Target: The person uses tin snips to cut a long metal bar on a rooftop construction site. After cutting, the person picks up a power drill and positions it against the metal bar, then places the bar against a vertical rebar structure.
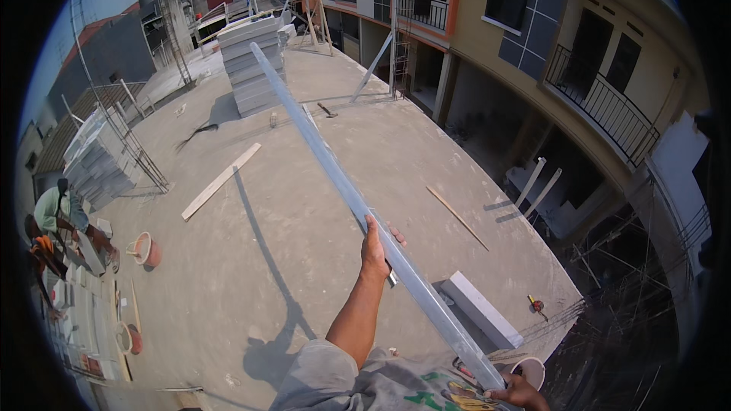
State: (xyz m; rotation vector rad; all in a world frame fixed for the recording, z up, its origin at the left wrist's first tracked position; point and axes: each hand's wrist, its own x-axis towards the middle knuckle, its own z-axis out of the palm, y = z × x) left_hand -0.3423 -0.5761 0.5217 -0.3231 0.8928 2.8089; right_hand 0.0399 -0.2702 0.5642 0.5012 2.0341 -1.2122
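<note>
A long silvery metal bar (327, 154) slants across the view, from low on the right up toward the far blocks. Partway along it, my left hand (375, 250) is closed around the bar, thumb on the near side and fingertips showing past the far side. My right hand (524, 394) grips the bar's near end at the lower edge, its fingers partly cut off. A thin pale strip end (393, 278) shows under the bar by my left hand; I cannot tell whether it is held. Close to my right hand stands a pale bucket (531, 370).
The concrete slab (304, 213) drops off along its right edge. Grey blocks (251, 68) are stacked ahead. A plank (221, 183), wooden strip (457, 217), single block (481, 310), tape measure (537, 306) and hammer (327, 111) lie about. A person (57, 213) bends at left near a bucket (148, 253).
</note>
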